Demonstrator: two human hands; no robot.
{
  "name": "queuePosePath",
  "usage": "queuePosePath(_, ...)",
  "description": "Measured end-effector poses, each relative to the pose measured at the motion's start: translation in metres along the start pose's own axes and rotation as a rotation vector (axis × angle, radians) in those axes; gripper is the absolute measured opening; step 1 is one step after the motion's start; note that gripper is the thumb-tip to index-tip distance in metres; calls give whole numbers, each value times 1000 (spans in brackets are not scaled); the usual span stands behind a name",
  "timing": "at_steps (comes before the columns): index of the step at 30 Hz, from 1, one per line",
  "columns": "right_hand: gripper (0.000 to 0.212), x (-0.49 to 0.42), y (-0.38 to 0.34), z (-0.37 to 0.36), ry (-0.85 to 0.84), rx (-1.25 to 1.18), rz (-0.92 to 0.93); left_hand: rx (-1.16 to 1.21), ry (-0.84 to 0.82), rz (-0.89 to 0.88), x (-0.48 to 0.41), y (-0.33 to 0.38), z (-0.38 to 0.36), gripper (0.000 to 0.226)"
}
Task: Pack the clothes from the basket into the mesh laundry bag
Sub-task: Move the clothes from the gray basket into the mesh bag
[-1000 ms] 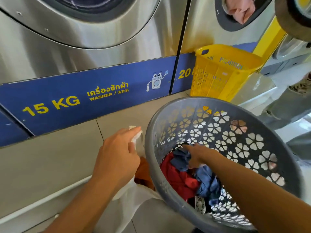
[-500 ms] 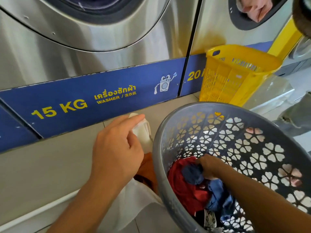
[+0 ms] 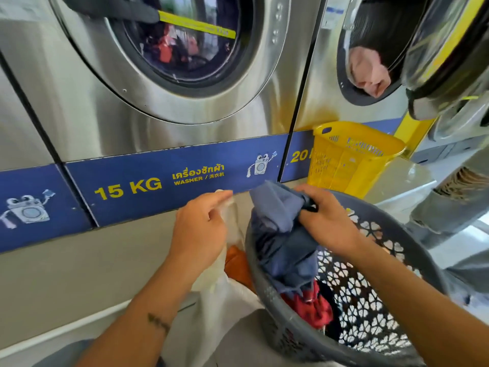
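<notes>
Blue garment [image 3: 280, 234] now lifted above the basket [image 3: 267, 300]

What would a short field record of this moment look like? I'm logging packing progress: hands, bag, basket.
left hand: pinches the top edge of the mesh bag, holding it up
right hand: grips a blue garment, raised over the rim of the grey basket, its lower end inside
basket contents: red clothes and dark ones
bag contents: an orange item shows inside
behind: yellow basket against the washers
</notes>
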State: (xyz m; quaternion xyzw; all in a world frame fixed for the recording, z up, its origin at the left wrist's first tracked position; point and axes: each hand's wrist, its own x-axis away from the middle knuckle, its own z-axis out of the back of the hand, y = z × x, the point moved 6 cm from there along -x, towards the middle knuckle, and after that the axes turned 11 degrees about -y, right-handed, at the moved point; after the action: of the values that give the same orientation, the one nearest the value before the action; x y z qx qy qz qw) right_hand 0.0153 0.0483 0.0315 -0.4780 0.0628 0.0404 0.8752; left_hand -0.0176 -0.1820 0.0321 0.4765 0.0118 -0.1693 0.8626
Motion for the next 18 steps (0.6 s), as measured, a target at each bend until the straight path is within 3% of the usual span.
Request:
queuePosePath(3,34,15,-35,-48,-36,24,139,110,-38,-65,4,9,-2,45)
queuePosePath(5,18,22,-30,-94,-251,172,187,109,-47,-74,7,13,-1,41)
queuePosePath(6,17,26,-25,-114,-383,244,194,100,-40,-69,9,13,1,40)
queuePosePath(8,24,33,-13,-132,-495,364,237,114,-36,-53,12,12,5,38)
queuePosePath(10,10,35,-12,-126,-478,417,252,132,-33,-38,13,9,8,39)
queuePosePath(12,26,34,-13,-109,-392,394,220,147,-20,-24,13,8,11,41)
queuePosePath(14,24,35,-15,-98,-309,391,242,150,-24,-26,12,11,11,40)
queuePosePath(16,8,39,-15,-103,-282,490,293,147,-45,-38,12,15,6,40)
queuePosePath(18,14,40,-9,-117,-300,667,297,119,-71,-61,13,20,1,42)
